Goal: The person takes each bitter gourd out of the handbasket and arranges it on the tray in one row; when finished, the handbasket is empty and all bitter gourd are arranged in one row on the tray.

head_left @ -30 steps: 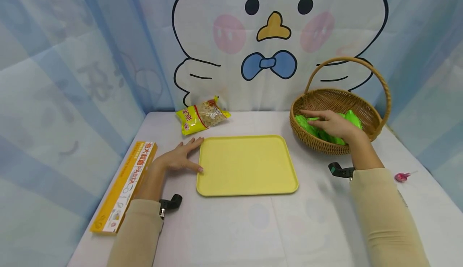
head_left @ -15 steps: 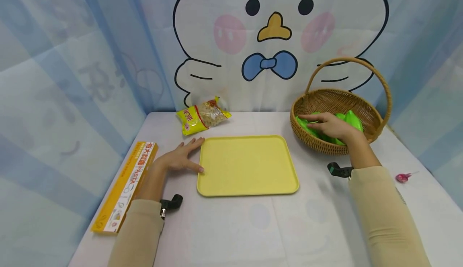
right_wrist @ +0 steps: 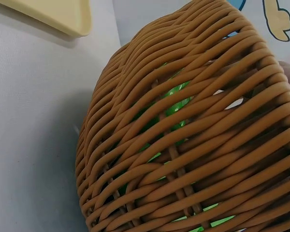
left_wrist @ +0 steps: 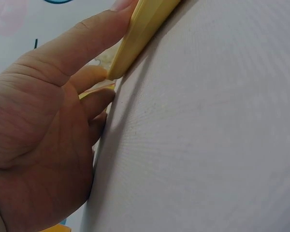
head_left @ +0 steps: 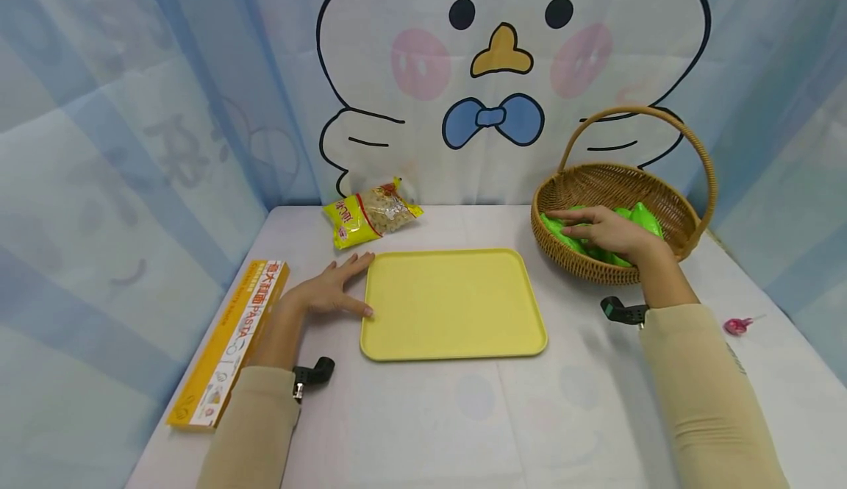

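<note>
My left hand (head_left: pixel 331 290) rests at the left side of a yellow tray (head_left: pixel 456 305), fingers spread. In the left wrist view, the thumb (left_wrist: pixel 94 36) touches the edge of the tray (left_wrist: pixel 140 36). At the back right, my right hand (head_left: pixel 612 231) reaches over the near side of a wicker basket (head_left: pixel 589 272), palm down. Its fingers lie extended over bright green packets (head_left: pixel 642 218) in the basket. The woven side of the basket (right_wrist: pixel 183 130) hides most of that hand in the right wrist view, with green showing through the gaps.
A yellow bag (head_left: pixel 370 213) with a clear window lies behind the tray. Along the left table edge lies a long orange-and-white pasta box (head_left: pixel 231 345). A small pink lollipop (head_left: pixel 737 326) is at the right, beyond the right sleeve. The basket's tall handle (head_left: pixel 704 158) arches upward.
My right hand has settled slightly lower among the green packets since a second ago, its fingertips shifting a little. The left hand, tray and other objects stay put.
</note>
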A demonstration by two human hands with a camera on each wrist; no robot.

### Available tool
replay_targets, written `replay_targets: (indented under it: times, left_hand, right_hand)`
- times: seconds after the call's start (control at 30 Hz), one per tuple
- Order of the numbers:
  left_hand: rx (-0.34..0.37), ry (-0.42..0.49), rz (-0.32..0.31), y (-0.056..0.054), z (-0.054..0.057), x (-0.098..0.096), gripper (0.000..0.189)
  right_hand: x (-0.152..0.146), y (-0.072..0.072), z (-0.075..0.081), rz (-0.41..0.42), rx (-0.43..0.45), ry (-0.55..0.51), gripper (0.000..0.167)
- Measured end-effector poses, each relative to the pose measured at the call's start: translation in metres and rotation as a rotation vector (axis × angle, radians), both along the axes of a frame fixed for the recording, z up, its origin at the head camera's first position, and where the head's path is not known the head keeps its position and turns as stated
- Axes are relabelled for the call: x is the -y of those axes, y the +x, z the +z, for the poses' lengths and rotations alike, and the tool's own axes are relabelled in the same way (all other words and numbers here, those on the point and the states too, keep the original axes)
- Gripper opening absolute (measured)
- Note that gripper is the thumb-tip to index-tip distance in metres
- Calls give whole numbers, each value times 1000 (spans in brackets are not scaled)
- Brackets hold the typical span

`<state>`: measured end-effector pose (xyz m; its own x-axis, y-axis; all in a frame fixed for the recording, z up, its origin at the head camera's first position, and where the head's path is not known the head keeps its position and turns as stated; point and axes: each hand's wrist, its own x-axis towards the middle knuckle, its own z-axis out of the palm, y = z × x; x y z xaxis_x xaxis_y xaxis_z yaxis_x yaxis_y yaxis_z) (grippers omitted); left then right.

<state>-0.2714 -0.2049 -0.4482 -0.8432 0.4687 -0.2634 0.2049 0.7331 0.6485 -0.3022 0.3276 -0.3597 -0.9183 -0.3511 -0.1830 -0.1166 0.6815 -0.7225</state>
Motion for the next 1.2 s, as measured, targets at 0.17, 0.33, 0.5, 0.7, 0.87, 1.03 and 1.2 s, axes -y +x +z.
replay_targets:
  times: [0.17,0.33,0.5,0.7,0.87,1.03,1.2]
  left_hand:
    - [0,-1,-4,-1,-1,1,122]
    - [1,-6,-3,0,-2,0,122]
    - [-1,-3,0,0,-1,0,122]
    - [2,-5,2,-2,-2,-1,123]
    - [-4,-10,-4,-2,-2,0,123]
    - [-6,-9,-9,-2,-2,1,122]
    - [-6,-11,-13,-2,-1,2,121]
  right_hand:
    - [2,0,2,-26,-36,-19,50]
    - [2,1,4,-65,-69,-47,52]
    - [2,2,7,-123,-100,-68,52]
    - [8,6,16,-173,-136,-101,54]
    - [17,10,23,-179,-209,-153,54]
    - [29,14,31,-156,-255,-208,57]
    - [48,21,39,-103,-280,-269,58]
